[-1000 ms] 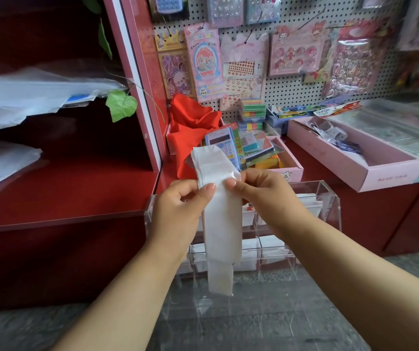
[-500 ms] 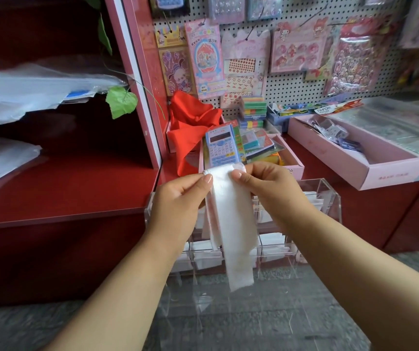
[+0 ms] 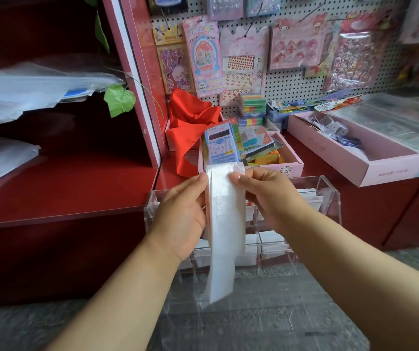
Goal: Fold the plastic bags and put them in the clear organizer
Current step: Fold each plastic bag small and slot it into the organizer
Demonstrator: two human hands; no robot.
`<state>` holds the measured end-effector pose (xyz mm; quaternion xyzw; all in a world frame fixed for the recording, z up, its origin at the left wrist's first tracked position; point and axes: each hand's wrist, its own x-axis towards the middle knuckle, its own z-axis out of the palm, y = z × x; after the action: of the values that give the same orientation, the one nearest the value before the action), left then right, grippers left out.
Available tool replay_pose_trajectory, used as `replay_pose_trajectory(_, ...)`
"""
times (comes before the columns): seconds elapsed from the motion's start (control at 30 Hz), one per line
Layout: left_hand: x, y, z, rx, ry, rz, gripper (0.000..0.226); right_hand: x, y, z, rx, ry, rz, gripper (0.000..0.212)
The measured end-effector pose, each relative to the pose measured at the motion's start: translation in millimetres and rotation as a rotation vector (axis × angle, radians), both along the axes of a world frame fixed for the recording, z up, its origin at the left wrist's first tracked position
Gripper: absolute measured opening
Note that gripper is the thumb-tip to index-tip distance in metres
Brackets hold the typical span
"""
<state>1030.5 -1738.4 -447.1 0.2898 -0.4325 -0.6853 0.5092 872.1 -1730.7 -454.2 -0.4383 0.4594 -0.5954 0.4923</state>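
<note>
Plastic bag (image 3: pixel 222 224), already narrowed into a long white strip, is hanging in the air between the two hands, directly over the clear organizer (image 3: pixel 330 196) that is standing on the floor against the red counter (image 3: pixel 64 191). The left hand (image 3: pixel 180 214) is pinching the strip's upper left edge between thumb and curled fingers, while the right hand (image 3: pixel 261 191) is pinching the upper right corner, thumb lying on the front face. Both hands are gripping near the top, level with each other and almost touching across the strip's width, so neither is the nearer one. The strip's long axis is running straight down, its free lower end dangling well below the hands and in front of the organizer's compartments, some of which are already holding folded white bags. Judging from this, the coming fold is turning on that vertical length: the loose bottom end probably needs bringing up toward the pinched top, and one hand would have to let go and reach down for it.
</note>
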Motion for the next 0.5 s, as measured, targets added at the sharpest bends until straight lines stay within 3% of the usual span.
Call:
replay_pose_trajectory(0.1,-2,1,-3,-0.028,-0.02,0.026,0.024,3,1,0,-0.033,0.026,-0.069,0.022)
replay_pose_trajectory(0.2,-3,4,-7,-0.116,-0.128,0.022,0.027,8,3,0,-0.066,0.098,-0.139,0.024)
replay_pose_trajectory(0.37,-3,1,-14,-0.164,-0.247,0.177,0.014,14,6,0,-0.122,0.235,-0.205,0.024)
replay_pose_trajectory(0.5,-3,0,-15,-0.184,-0.283,0.226,0.026,16,7,-1,-0.139,0.296,-0.219,0.028)
